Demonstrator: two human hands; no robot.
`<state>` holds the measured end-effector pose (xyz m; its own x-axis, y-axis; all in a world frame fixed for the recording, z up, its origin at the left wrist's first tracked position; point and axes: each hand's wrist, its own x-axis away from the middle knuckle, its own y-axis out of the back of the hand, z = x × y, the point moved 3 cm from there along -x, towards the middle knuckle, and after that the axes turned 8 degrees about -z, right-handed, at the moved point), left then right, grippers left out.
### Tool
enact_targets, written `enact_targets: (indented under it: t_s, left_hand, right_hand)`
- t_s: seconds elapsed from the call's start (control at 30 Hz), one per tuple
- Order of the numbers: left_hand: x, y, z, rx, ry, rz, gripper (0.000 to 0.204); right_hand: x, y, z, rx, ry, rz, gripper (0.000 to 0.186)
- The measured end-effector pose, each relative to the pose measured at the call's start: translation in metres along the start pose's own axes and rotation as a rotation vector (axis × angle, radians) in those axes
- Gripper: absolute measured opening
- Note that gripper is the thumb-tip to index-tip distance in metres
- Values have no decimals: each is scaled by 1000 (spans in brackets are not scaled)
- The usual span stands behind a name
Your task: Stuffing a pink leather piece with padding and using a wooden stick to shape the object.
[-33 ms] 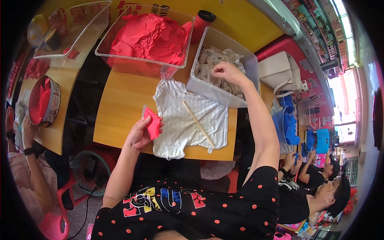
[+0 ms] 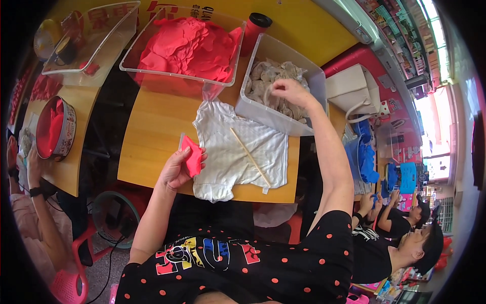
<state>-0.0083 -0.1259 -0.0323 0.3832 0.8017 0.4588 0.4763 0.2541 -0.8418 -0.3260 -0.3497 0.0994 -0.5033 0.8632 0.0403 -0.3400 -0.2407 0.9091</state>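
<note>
My left hand (image 2: pixel 179 167) grips a flat red piece (image 2: pixel 192 155) just left of a white shirt-shaped cloth (image 2: pixel 225 152) spread on the wooden table (image 2: pixel 147 126). A thin wooden stick (image 2: pixel 250 157) lies diagonally on the cloth. My right hand (image 2: pixel 287 91) is over a translucent grey bin (image 2: pixel 316 73) of crumpled beige bundles (image 2: pixel 266 73), its fingers pinched at them; what they hold is too small to make out. A clear box (image 2: pixel 126 53) heaped with red pieces (image 2: pixel 190 45) stands at the back.
A red cylinder (image 2: pixel 250 38) stands behind the bins; a white bag (image 2: pixel 349 88) is right of them. Another table at left holds a round tin (image 2: pixel 71 131) beside a co-worker's hands (image 2: pixel 33 164). Co-workers (image 2: pixel 374 253) sit at right near blue containers (image 2: pixel 362 152).
</note>
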Motion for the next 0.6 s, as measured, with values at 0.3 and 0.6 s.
enact_targets:
  t_s: [0.3,0.6]
  left_hand:
    - [-2,1,1,-49,-10,-18,35]
    - [-1,0,1,-16,6,-28,34]
  right_hand:
    - [24,11,-49,-355,-772,-391,25]
    - [7,3,-23,142,-684,-26,42]
